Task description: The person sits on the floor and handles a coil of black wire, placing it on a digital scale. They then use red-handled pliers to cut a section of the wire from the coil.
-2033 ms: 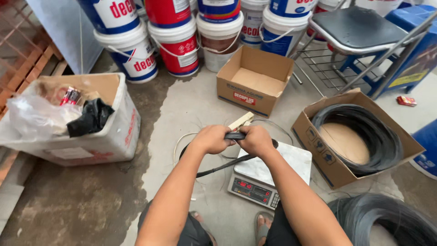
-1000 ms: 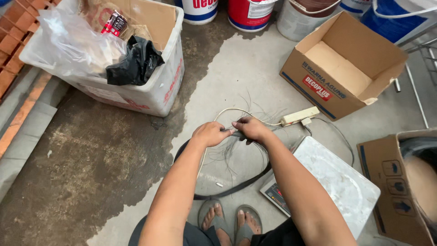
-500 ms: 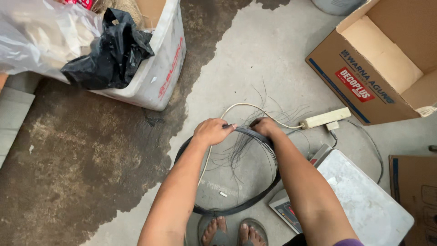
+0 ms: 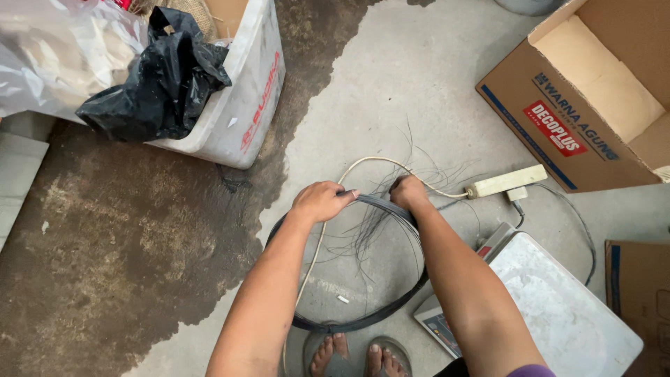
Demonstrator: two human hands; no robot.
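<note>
I look down and see my two hands over a grey concrete floor [image 4: 433,91]. My left hand [image 4: 319,202] is curled shut around the top of a dark wire coil [image 4: 380,315]. My right hand [image 4: 408,192] is closed on the same coil, just beside the left one. Both hands pinch the top part of the ring, and the fingers are pressed together on it.

The coil is a big round loop. Its top is in my hands and its bottom hangs down near my feet [image 4: 356,356], which wear sandals. Thin loose wire ends [image 4: 419,167] stick out from the coil near my right hand, like messy hair.

A cream power strip [image 4: 506,181] lies on the floor to the right of my hands, close by. Its pale cord [image 4: 363,165] curves behind my hands and runs down under my left arm.

Near me on the right sits a weighing scale [image 4: 558,307] with a flat silver top. Farther away on the right is an open brown cardboard box [image 4: 593,91]. Far on the left is a white box [image 4: 241,112] with a black plastic bag [image 4: 160,84] and a clear plastic bag [image 4: 49,63] in it.

The floor on the left is darker and looks wet [image 4: 105,244].
</note>
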